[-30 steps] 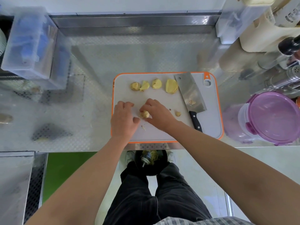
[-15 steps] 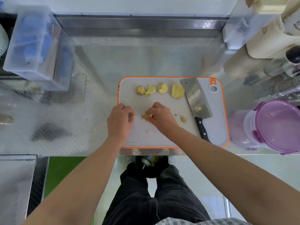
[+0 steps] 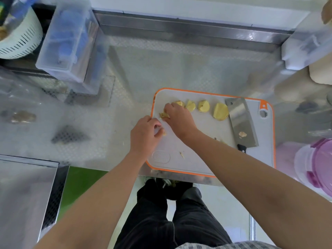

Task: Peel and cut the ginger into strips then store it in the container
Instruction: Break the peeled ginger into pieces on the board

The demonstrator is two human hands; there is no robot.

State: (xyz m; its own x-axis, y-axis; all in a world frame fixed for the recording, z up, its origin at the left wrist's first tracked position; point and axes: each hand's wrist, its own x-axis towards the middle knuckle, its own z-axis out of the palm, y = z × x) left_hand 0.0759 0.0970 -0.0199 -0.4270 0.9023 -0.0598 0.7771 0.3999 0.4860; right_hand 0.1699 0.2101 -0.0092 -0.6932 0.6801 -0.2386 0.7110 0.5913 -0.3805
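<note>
A white cutting board [image 3: 206,159] with an orange rim lies on the steel counter. Several peeled ginger slices [image 3: 221,111] sit in a row along its far edge. My right hand [image 3: 179,117] pinches a small ginger piece [image 3: 163,115] near the board's left edge. My left hand [image 3: 145,136] has curled fingers beside a small ginger bit [image 3: 164,132]; whether it grips that bit I cannot tell. A cleaver [image 3: 241,123] lies on the board's right side with a ginger scrap [image 3: 242,134] on its blade. A container with a purple lid [image 3: 318,168] stands at the right.
A clear plastic box [image 3: 68,42] and a white slotted basket [image 3: 19,38] stand at the back left. More tubs [image 3: 309,44] sit at the back right. Small ginger scraps [image 3: 182,155] lie on the board. The counter edge runs just below the board.
My right hand has carried the ginger piece from the board's middle toward its far left edge. My left hand stayed close beside it. The camera view shifted, so the board sits further right.
</note>
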